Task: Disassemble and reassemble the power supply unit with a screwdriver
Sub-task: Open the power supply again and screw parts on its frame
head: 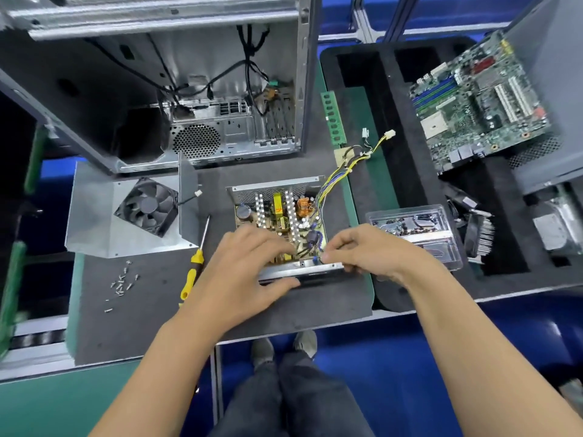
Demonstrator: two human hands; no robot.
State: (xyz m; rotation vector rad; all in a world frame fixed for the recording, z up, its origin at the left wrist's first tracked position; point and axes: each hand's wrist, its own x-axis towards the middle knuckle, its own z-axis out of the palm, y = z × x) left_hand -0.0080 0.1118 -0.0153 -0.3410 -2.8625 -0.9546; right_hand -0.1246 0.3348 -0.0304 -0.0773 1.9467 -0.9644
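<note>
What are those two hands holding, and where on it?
Both hold the opened power supply unit by its near metal edge: left hand left, right hand right.

No text or label can be read

Both bare forearms reach forward, hands close together.
The left hand (249,272) lies palm down, fingers spread and bent, thumb stretched sideways. The right hand (369,250) has its fingers curled, fingertips pinched together toward the left.

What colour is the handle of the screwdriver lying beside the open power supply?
Yellow with black sections; the screwdriver shows clearly in the head view.
</note>
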